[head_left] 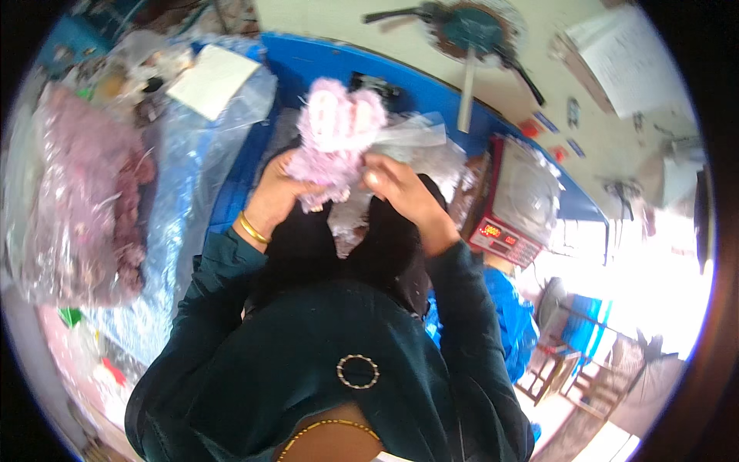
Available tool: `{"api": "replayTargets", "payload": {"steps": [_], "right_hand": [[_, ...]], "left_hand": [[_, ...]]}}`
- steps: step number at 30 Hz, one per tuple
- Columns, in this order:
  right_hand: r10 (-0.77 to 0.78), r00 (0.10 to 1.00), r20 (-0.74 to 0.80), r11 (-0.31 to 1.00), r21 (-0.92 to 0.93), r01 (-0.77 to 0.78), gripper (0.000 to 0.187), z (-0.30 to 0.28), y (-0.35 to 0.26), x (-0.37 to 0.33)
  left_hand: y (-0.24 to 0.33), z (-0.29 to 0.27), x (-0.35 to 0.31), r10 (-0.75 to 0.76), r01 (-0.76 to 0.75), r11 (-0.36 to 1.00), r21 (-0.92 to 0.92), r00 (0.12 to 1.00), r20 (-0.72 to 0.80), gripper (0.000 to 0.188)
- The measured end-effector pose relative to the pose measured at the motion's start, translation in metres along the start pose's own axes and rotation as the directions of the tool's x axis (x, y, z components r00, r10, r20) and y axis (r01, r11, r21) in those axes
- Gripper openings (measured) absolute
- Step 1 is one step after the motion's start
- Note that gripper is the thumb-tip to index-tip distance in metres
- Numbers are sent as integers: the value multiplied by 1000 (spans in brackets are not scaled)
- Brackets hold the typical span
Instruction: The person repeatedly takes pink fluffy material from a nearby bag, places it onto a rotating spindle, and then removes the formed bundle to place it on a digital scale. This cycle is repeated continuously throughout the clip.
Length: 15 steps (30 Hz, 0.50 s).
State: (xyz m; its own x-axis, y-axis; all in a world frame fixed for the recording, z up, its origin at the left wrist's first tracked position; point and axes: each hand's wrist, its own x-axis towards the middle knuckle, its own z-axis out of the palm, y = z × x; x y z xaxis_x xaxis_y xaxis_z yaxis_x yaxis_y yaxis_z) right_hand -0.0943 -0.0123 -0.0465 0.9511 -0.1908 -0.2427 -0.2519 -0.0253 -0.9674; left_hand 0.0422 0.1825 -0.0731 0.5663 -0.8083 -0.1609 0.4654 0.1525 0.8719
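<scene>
A fuzzy pink plush toy with two long rabbit-like ears is held up over my lap, ears pointing away from me. My left hand grips its lower left side, the thumb lying across the pink pile. At the toy's right edge, the curled fingers of my right hand are pinched together against it. What lies between those fingertips is too small to make out. Clear plastic bags lie just beyond the toy and to its right.
Left of me sits a large clear bag of pink plush pieces, beside blue plastic wrapping topped by a cream card. A red digital scale stands at right. Farther off, a green-centred device with black handles rests on the pale table.
</scene>
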Motion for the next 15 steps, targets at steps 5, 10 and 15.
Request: {"api": "replayTargets", "payload": {"steps": [5,10,15], "right_hand": [[-119,963,-240,992,17,127,26,-8,-38,-11],[-736,657,-164,539,-729,422,39,-21,-44,-36],[-350,928,-125,926,-198,322,41,-46,-25,-48]], "left_hand": [[19,68,12,-289,390,855,-342,906,310,32],[-3,69,33,-197,235,970,-60,909,366,34],[17,91,42,38,-38,999,-10,895,445,21]]}}
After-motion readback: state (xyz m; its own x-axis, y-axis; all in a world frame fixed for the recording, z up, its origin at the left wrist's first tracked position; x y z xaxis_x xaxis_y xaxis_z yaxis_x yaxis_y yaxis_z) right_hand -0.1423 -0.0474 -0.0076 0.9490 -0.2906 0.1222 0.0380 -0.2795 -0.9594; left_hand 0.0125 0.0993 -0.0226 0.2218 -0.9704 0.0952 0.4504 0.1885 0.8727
